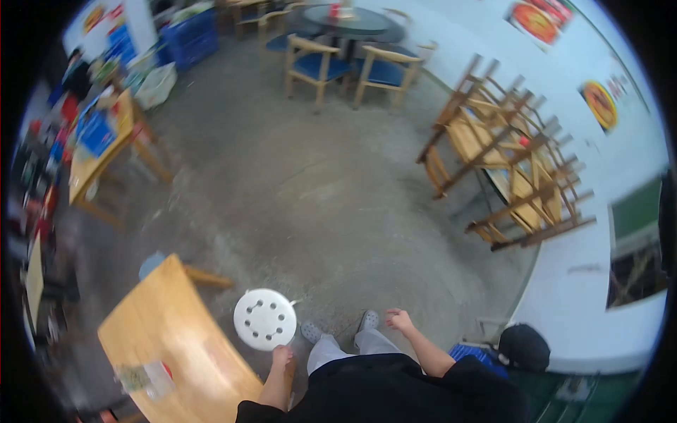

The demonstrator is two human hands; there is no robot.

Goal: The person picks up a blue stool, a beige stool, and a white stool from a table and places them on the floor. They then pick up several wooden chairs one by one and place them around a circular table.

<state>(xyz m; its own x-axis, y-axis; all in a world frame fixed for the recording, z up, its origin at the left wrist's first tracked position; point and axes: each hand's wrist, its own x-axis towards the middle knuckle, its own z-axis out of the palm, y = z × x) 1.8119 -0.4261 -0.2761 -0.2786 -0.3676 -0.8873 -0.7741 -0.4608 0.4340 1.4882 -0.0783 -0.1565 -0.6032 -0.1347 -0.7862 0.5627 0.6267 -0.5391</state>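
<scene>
just a black short-sleeved top (402,395), pale grey trousers (377,342) and some grey clogs (368,321) with little holes up top.

Fisheye warp, dk corners, slt blur

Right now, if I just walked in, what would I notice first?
Probably the round white stool with dark holes in its seat, close to the person's left hand. Then maybe the jumble of wooden chairs, legs poking out, by the pale wall on the right.
</scene>
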